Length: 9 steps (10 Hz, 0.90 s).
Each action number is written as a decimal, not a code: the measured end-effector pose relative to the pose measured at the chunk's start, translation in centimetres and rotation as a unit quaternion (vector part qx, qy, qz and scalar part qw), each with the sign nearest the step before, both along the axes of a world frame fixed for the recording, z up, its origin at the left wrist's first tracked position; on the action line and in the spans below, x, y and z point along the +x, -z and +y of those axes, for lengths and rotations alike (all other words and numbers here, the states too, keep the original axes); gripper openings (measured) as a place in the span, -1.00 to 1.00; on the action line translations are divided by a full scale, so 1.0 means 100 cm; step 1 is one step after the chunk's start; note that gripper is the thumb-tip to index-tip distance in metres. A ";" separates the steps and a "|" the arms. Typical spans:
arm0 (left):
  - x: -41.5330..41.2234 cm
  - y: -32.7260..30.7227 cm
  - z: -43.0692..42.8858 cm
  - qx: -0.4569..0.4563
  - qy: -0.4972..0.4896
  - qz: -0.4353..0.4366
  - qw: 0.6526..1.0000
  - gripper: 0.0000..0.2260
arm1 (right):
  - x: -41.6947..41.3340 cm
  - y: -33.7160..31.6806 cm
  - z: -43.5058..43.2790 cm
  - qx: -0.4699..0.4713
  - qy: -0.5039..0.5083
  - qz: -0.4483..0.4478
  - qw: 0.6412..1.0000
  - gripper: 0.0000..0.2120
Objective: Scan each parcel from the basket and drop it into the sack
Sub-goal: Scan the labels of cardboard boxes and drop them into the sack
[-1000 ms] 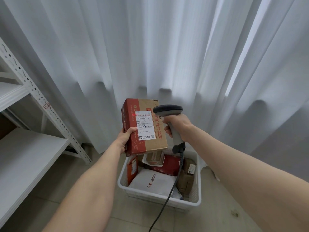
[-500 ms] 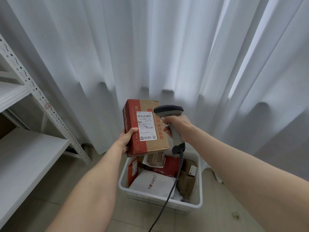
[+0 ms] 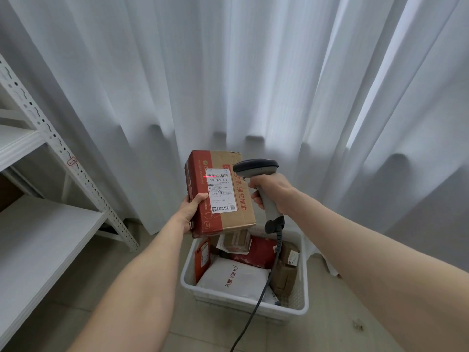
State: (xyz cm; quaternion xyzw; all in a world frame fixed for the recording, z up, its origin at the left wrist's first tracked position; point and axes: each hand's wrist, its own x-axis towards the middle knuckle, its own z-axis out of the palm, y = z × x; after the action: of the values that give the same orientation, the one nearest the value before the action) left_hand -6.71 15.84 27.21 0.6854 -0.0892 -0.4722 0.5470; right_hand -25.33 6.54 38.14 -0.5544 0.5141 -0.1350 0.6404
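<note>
My left hand grips a red and brown cardboard parcel by its lower left edge, held upright above the basket with its white label facing me. My right hand holds a grey barcode scanner by the handle, its head just right of the parcel. A red laser line lies across the barcode at the top of the label. Below stands the white plastic basket, holding several more parcels, among them a white mailer bag and a red packet. No sack is in view.
White metal shelving fills the left side, its upright post reaching the floor near the basket. White curtains hang behind everything. The scanner's dark cable trails down over the basket to the tiled floor.
The red laser line was off the label at the parcel's left side, vanished half a second ago, and now lies on the barcode. Parcel and scanner have hardly moved.
</note>
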 end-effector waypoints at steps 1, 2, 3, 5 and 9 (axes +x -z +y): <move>-0.001 -0.002 0.002 0.000 0.003 0.002 1.000 -0.51 | 0.001 -0.001 0.002 -0.002 -0.001 0.002 1.000 -0.90; 0.000 -0.002 0.005 0.000 0.003 0.002 1.000 -0.51 | 0.003 -0.001 0.003 -0.004 0.002 0.002 1.000 -0.89; 0.000 -0.003 0.008 0.000 0.004 0.002 1.000 -0.50 | 0.003 0.000 0.004 -0.007 0.001 0.004 1.000 -0.88; -0.004 -0.006 0.018 0.004 0.001 -0.002 1.000 -0.49 | 0.003 0.002 0.012 0.005 -0.004 -0.002 1.000 -0.88; -0.042 -0.021 0.063 0.006 -0.016 -0.028 0.999 -0.48 | -0.039 0.005 0.049 0.038 -0.002 -0.095 0.995 -0.80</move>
State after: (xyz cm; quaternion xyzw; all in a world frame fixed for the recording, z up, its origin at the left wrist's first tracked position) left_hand -10.96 22.10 29.29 0.7030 -0.0908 -0.4447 0.5475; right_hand -29.23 11.40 37.66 -0.5153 0.4544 -0.1665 0.7073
